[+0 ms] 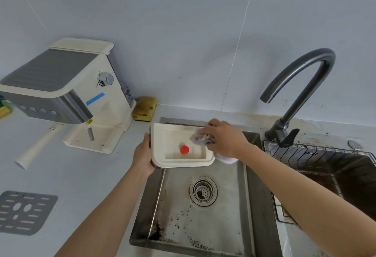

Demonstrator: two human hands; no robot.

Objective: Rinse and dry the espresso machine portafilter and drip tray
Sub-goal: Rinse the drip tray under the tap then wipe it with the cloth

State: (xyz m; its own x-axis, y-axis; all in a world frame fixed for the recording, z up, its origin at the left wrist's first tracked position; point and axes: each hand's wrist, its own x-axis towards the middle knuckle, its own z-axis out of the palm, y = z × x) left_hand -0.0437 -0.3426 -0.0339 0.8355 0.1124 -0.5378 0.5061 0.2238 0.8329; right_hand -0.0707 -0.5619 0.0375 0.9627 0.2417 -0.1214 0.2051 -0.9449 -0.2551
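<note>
A cream drip tray with a red float inside is held over the back of the steel sink. My left hand grips the tray's left edge. My right hand clutches a crumpled grey-white cloth and presses it into the tray's back right corner. The portafilter, with its white handle, sits locked in the espresso machine on the counter to the left. The grey drip tray grate lies flat on the counter at the lower left.
A dark curved tap stands at the back right, spout over the sink. A wire rack sits in a second basin on the right. A yellow sponge lies behind the sink by the wall. The sink bottom has dark stains and a drain strainer.
</note>
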